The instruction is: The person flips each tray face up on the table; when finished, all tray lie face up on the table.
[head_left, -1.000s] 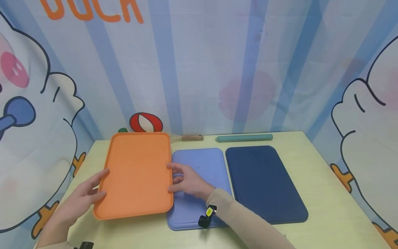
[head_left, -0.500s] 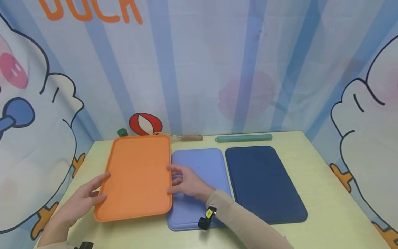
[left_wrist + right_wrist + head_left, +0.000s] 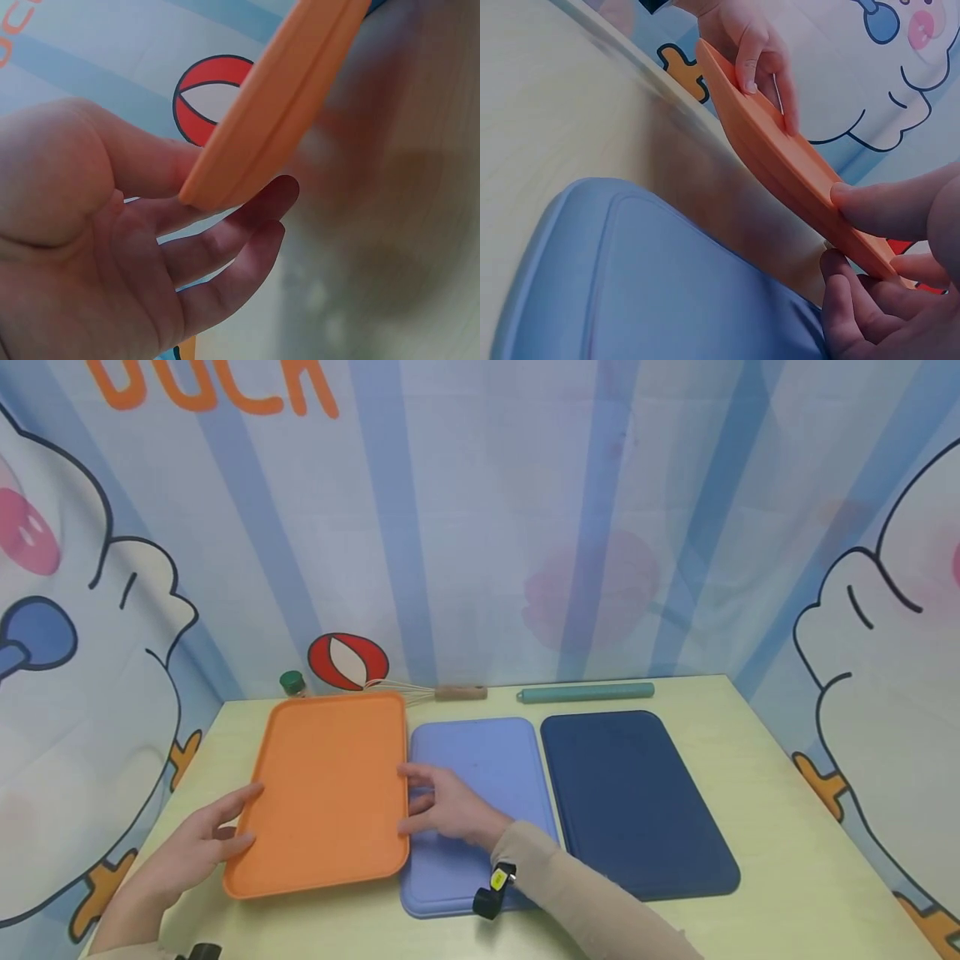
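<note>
An orange tray (image 3: 322, 793) is held between both hands at the left of the table, its underside apart from the tabletop in the wrist views. My left hand (image 3: 187, 843) pinches its left rim; in the left wrist view the thumb lies on the inner side and the other fingers reach beneath the tray edge (image 3: 277, 105). On the opposite rim, my right hand (image 3: 457, 810) grips with the thumb above and curled fingers below, as the right wrist view shows. A light blue tray or board (image 3: 480, 747) lies under the right hand and forearm.
A dark blue board (image 3: 637, 802) lies to the right of the light blue one. Along the back edge are a whisk (image 3: 461, 693), a teal stick-like roll (image 3: 585, 693) and a green-capped jar (image 3: 292, 682), partly hidden behind the orange tray. A printed curtain (image 3: 480, 527) surrounds the table.
Both hands have lowered the orange tray a little, and its far edge has dropped toward me. More of the green-capped jar and the whisk's wires now shows behind it.
</note>
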`<state>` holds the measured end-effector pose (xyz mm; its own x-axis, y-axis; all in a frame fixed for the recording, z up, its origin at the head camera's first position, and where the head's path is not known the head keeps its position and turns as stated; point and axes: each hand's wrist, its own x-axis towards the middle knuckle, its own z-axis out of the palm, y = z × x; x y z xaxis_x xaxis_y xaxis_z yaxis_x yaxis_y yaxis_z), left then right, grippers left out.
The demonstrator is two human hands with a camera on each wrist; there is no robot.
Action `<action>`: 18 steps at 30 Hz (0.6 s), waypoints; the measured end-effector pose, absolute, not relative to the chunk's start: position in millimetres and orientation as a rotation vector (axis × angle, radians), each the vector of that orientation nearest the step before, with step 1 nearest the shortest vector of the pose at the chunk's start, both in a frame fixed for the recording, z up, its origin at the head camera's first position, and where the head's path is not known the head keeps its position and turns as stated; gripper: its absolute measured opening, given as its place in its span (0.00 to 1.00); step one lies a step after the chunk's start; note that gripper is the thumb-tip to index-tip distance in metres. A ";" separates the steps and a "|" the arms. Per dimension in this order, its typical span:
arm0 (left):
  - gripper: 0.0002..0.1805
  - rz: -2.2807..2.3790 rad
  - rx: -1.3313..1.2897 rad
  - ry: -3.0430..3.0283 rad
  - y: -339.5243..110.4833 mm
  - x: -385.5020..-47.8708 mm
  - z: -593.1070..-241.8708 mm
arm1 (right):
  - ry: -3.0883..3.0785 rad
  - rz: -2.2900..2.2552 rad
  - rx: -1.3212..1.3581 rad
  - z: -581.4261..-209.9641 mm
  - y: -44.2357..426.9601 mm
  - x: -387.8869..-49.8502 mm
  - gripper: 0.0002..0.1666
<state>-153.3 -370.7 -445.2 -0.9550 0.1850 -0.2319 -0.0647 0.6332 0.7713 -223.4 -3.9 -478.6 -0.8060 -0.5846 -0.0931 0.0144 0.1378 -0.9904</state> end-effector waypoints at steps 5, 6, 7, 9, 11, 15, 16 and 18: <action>0.41 1.214 0.075 2.566 -372.4 -155.5 -446.4 | 1.985 -1.676 -0.564 -480.0 -5.9 -222.6 0.54; 0.41 1.214 0.076 2.566 -372.9 -156.0 -446.9 | 1.992 -1.670 -0.566 -479.9 -6.2 -222.3 0.54; 0.41 1.213 0.075 2.568 -373.4 -156.6 -447.5 | 1.995 -1.666 -0.567 -479.6 -6.6 -222.0 0.54; 0.41 1.213 0.081 2.572 -374.3 -157.4 -449.0 | 2.008 -1.652 -0.566 -479.2 -7.3 -221.4 0.55; 0.41 1.214 0.087 2.574 -374.9 -157.7 -450.5 | 2.022 -1.636 -0.564 -479.2 -8.0 -221.0 0.56; 0.41 1.214 0.090 2.575 -375.5 -157.7 -453.2 | 2.033 -1.614 -0.570 -479.5 -9.6 -219.6 0.56; 0.41 1.212 0.089 2.575 -375.4 -157.7 -453.6 | 2.038 -1.607 -0.574 -479.4 -10.0 -219.2 0.57; 0.41 1.212 0.088 2.573 -375.3 -157.4 -454.2 | 2.050 -1.590 -0.583 -478.6 -10.5 -218.2 0.57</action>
